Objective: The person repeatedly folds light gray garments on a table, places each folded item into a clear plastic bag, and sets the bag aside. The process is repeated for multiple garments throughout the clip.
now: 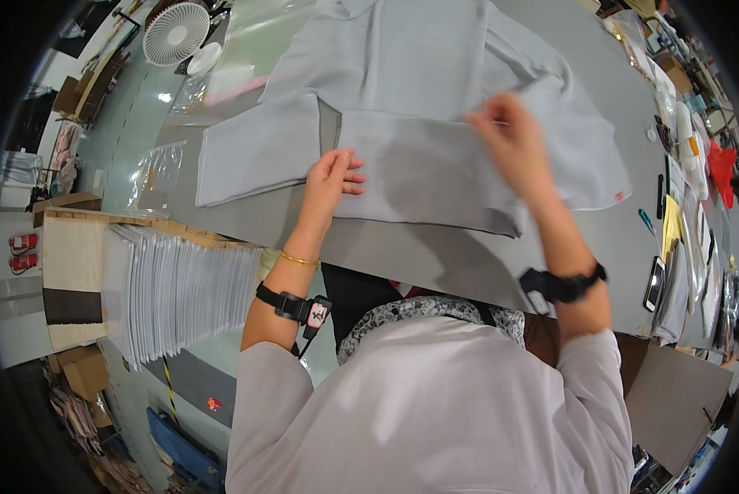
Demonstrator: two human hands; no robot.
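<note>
A large light grey garment [419,66] lies flat on the grey table [460,255], with its lower band [419,165] toward me and a sleeve-like piece [258,152] out to the left. My left hand [334,177] is at the gap between that piece and the lower band, fingers apart and holding nothing. Over the right part of the band, my right hand [514,144] has thumb and fingertips drawn together in a pinch. It is a little blurred, and what it pinches, if anything, is too small to make out.
Left of the table stands a rack of stacked plastic-wrapped flat packs [180,288]. A clear plastic bag [157,177] lies at the left edge, near a white fan [176,34]. On the right are a phone [654,284], a screwdriver-like tool [648,221] and a red cloth [722,171].
</note>
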